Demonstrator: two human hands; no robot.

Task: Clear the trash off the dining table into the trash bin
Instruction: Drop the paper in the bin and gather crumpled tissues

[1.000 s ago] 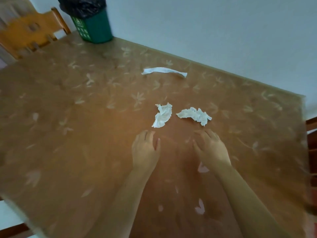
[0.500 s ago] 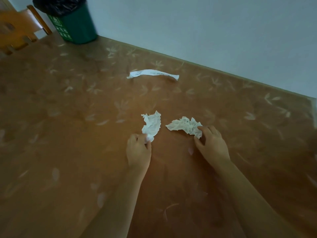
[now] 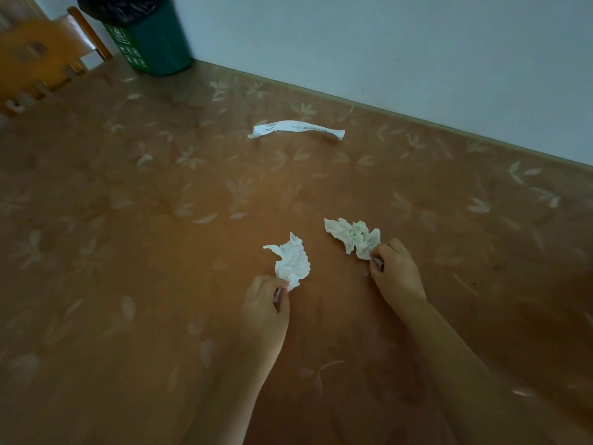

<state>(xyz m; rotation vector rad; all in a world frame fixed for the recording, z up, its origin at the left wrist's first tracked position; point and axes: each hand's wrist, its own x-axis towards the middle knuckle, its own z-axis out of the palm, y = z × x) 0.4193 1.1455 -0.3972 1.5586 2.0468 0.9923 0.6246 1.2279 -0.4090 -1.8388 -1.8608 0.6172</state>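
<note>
Two crumpled white tissues lie near the middle of the brown leaf-patterned table. My left hand pinches the near end of the left tissue. My right hand pinches the near right corner of the right tissue. A long white paper wrapper lies farther back, untouched. The green trash bin with a black liner stands on the table's far left corner by the wall.
A wooden chair back stands at the far left, beside the bin. A pale wall runs along the table's far edge.
Both hands reached forward from bare table to the tissues and now pinch them. The left tissue has shifted and lifted a little. The camera moved closer.
</note>
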